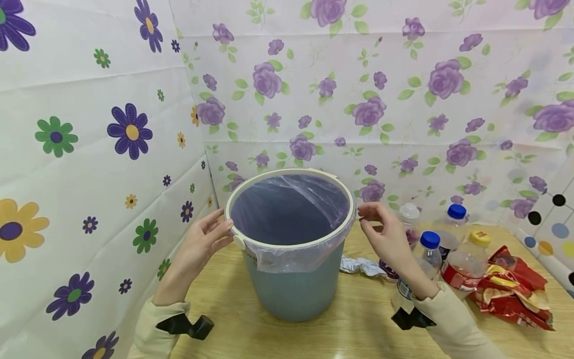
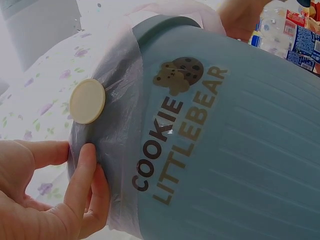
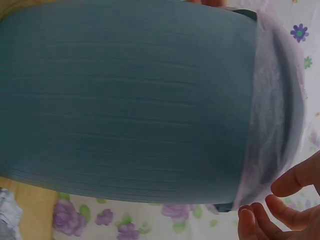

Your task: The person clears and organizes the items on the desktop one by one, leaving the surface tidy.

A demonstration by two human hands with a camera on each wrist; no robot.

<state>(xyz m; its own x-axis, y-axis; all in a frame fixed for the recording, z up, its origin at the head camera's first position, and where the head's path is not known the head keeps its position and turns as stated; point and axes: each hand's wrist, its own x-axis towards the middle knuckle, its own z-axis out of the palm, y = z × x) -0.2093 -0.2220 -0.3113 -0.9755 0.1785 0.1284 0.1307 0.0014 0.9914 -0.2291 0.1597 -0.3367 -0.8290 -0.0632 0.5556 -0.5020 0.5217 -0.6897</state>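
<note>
Sheeting (image 1: 341, 124) printed with purple roses covers the far side, and daisy-printed cloth (image 1: 89, 174) hangs on the left. Below them is a wood-grained table (image 1: 367, 329). At its middle, the blue-grey bin (image 1: 291, 294) stands upright, COOKIE LITTLEBEAR lettering (image 2: 160, 145) on its side. Translucent liner (image 1: 291, 259) covers the inside and folds over the top, hanging outside. A cream rim (image 1: 287, 246) circles the opening. On the right lies a red packet (image 1: 513, 304). Just left of it are four clear bottles (image 1: 466, 262), one white-capped, two blue-capped, one yellow-capped. The left hand (image 1: 204, 242) is clamped on the rim's left side, thumb and fingers pinching it. The right hand (image 1: 385, 234) is just beside the right side, thumb and fingers apart; I cannot tell whether its fingertips touch the liner. White crumpled wrapping (image 1: 362, 266) lies right of the bin. Smallest, a cream disc (image 2: 87, 101) sits beside the left hand.
</note>
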